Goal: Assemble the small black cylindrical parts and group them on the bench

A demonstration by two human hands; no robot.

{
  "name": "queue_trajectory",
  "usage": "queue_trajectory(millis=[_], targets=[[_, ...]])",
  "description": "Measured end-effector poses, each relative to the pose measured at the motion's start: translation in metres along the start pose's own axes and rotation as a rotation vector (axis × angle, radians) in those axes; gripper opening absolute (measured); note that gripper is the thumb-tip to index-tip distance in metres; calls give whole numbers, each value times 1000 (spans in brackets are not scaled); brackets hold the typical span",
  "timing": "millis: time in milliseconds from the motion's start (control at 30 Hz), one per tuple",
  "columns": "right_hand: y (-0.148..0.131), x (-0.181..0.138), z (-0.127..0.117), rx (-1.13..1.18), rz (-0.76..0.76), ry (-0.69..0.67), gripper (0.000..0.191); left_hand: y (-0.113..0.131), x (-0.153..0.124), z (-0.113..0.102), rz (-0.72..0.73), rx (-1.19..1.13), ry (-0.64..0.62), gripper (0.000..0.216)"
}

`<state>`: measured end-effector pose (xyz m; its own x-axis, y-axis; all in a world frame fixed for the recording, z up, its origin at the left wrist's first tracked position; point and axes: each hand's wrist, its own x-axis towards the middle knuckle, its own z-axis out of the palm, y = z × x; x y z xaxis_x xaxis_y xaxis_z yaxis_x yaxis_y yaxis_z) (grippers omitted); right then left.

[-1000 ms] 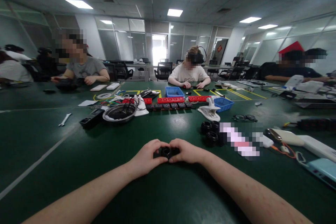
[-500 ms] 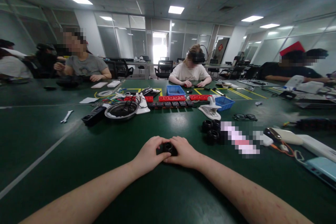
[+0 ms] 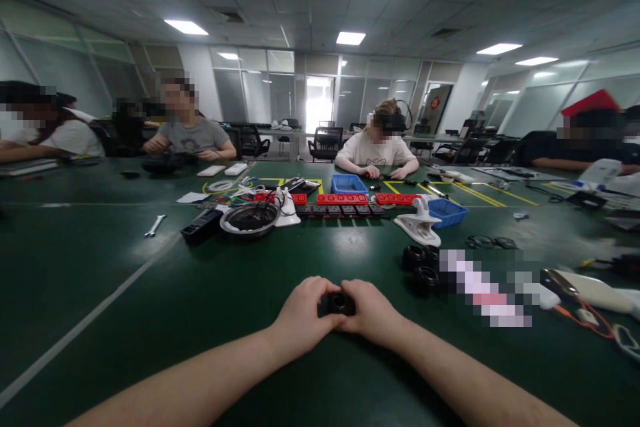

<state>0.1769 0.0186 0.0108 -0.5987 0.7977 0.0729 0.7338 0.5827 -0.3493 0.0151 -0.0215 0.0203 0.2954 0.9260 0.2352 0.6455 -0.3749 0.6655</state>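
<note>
On the dark green tabletop [image 3: 150,353], we have a cluster of shiny black round parts [image 3: 425,272] beyond our right hand [image 3: 374,310] and a silver metal wrench [image 3: 155,226] farther left. Our left hand [image 3: 301,313] and right curl narrowly, holding a small black ring-shaped part [image 3: 341,309] between them.

From where I stood, a hand could have slid left from the left hand [image 3: 303,313] over open green table [image 3: 240,280] towards the wrench [image 3: 155,225]. Straight ahead there was room too, until the metal bowl [image 3: 250,233], the black power strip [image 3: 343,212] and the white clamp [image 3: 420,228] barred the way. Ahead and to the right of the right hand [image 3: 373,310], black rings [image 3: 425,278] stood as an obstacle, with glasses [image 3: 493,241] beyond. Between the forearms, the tabletop offered a free path.
</note>
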Motion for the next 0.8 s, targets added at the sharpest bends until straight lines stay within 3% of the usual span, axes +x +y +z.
queue_trajectory(millis=[167,300,400,500,700,800], targets=[[-8,0,2,-163,-40,76,37,-2,0,0,1,18,26,25],[2,1,-6,31,-151,-4,44,-3,2,-5,59,-3,-19,26],[13,3,-13,179,-215,-114,29,-3,3,-9,97,-19,-53,27],[16,3,-15,258,-247,-139,25,-3,2,-9,103,-16,-84,32],[-5,-2,-4,-4,-22,-13,26,1,-4,-4,49,2,-32,30],[-13,-4,0,-114,-13,72,29,2,-5,-2,8,13,-1,27]])
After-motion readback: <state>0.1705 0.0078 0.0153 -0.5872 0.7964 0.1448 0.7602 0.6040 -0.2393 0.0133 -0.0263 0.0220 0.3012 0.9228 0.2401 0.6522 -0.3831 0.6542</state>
